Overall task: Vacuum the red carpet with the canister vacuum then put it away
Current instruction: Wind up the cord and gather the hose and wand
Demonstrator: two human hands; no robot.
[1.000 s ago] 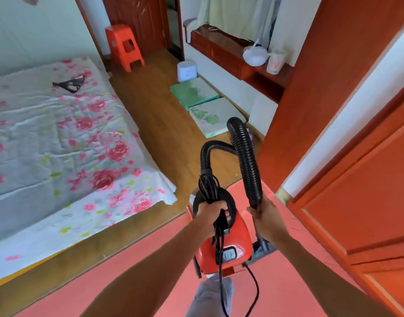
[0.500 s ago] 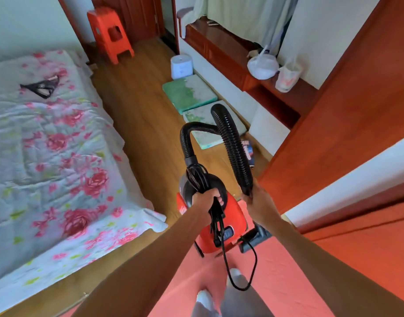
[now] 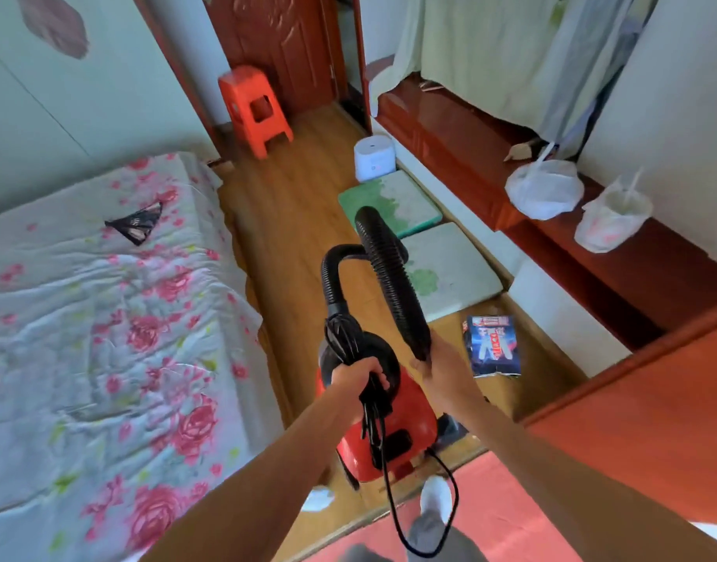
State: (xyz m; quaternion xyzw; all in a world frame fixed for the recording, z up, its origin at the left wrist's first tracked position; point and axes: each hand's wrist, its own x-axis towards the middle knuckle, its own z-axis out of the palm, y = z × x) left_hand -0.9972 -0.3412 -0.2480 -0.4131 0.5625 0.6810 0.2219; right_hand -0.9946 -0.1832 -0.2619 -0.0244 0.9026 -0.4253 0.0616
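The red canister vacuum [image 3: 405,423] hangs above the wooden floor, carried by its black handle. My left hand [image 3: 357,379] grips that handle together with a bundle of black power cord [image 3: 373,423] that dangles in a loop below. A black ribbed hose [image 3: 389,273] arches up from the canister and comes down to my right hand [image 3: 438,367], which grips its lower end. The red carpet [image 3: 490,517] lies at the bottom of the view, under my feet.
A bed with a floral sheet [image 3: 105,338] fills the left. Two green-white cushions [image 3: 442,273] and a magazine [image 3: 493,344] lie on the floor ahead right. An orange stool [image 3: 255,109], a white appliance [image 3: 373,156], a wooden ledge with plastic bags [image 3: 547,188] and an orange door panel [image 3: 653,419] surround the aisle.
I have walked forward off the red carpet onto the wooden floor, carrying the vacuum along. Both hands keep the same hold. The cushions and stool are closer.
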